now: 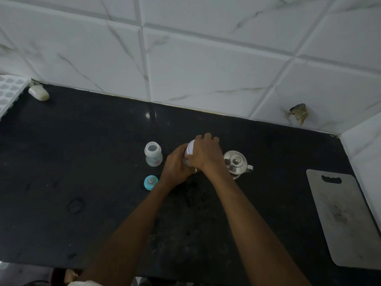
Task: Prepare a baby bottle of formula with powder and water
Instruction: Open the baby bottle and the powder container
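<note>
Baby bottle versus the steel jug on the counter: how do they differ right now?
The baby bottle is see-through plastic; the steel jug is shiny metal. The baby bottle's mouth is open, its teal cap lying beside it; the steel jug has its lid on. The steel jug has a side handle; the baby bottle has none. Both stand upright on the dark counter.

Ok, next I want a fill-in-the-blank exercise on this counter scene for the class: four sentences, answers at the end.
1. The left hand and right hand grip the white tin; the open bottle stands to its ____.
2. The pot right of the tin has its lid ____.
3. The teal cap lies in front of the ____.
4. The board lies at the counter's ____ end.

Missing words: left; on; bottle; right.
</note>
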Demonstrator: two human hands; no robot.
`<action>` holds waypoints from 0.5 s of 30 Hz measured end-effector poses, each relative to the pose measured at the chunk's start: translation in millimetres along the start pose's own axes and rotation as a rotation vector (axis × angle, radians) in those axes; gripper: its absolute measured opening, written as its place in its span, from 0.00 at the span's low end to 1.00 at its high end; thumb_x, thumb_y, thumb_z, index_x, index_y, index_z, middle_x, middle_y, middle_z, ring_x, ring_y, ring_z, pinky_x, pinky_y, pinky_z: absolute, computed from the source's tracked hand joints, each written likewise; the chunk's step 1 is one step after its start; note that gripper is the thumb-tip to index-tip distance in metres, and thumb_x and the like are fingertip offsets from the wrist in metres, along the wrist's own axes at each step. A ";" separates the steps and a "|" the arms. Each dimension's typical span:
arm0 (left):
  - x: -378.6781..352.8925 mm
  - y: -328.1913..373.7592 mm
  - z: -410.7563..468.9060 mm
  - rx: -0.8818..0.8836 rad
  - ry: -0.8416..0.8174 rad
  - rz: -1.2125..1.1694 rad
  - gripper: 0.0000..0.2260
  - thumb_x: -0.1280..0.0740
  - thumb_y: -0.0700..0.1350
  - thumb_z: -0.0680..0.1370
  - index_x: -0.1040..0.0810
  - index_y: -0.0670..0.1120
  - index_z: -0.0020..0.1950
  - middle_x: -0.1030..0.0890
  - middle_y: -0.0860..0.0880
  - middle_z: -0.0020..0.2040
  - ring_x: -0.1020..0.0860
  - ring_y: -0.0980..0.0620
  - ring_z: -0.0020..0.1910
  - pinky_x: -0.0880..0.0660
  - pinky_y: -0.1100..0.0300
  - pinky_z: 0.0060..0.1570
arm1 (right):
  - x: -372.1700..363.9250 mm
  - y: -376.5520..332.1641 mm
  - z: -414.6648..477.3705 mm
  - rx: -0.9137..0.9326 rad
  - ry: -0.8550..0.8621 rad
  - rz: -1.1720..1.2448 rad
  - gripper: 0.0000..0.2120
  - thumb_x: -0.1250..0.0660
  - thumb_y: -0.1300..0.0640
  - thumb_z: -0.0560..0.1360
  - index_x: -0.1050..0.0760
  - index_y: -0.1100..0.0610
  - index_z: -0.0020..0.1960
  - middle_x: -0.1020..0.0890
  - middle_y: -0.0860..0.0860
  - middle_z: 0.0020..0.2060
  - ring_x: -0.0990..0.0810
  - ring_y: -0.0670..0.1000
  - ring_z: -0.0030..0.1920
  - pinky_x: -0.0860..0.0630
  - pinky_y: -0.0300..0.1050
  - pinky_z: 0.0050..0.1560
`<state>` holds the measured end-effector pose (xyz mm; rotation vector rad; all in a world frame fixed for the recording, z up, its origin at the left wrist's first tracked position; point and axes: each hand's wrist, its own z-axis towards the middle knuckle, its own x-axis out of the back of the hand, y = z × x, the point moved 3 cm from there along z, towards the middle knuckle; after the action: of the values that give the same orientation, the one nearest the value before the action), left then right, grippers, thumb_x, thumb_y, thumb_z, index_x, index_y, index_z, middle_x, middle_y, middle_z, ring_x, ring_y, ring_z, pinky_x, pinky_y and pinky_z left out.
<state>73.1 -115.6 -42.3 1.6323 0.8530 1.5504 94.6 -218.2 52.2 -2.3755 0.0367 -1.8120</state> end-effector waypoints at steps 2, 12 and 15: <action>2.2 1.2 -0.4 -0.013 -0.001 -0.019 0.31 0.22 0.46 0.69 0.28 0.50 0.70 0.20 0.52 0.64 0.23 0.58 0.62 0.27 0.63 0.62 | 1.8 -0.5 -1.0 0.046 -0.039 0.012 0.32 0.27 0.51 0.74 0.34 0.59 0.73 0.30 0.60 0.68 0.31 0.62 0.66 0.26 0.52 0.61; 1.6 -2.3 2.0 0.009 -0.030 0.023 0.33 0.22 0.48 0.67 0.29 0.51 0.71 0.21 0.53 0.64 0.22 0.56 0.63 0.24 0.55 0.63 | 11.5 2.3 -6.5 0.087 -0.125 0.058 0.33 0.29 0.51 0.75 0.37 0.51 0.77 0.36 0.60 0.74 0.37 0.64 0.73 0.29 0.59 0.68; 0.8 -1.5 2.5 0.023 -0.047 0.013 0.34 0.22 0.46 0.68 0.30 0.50 0.71 0.21 0.51 0.65 0.23 0.54 0.63 0.26 0.58 0.63 | 14.4 2.3 -9.1 -0.089 -0.032 0.021 0.32 0.33 0.37 0.77 0.33 0.56 0.73 0.29 0.60 0.67 0.27 0.61 0.66 0.26 0.53 0.59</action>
<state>75.6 -114.2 -43.2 1.6867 0.8402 1.5103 89.9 -223.1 68.0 -2.4538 0.1411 -1.7995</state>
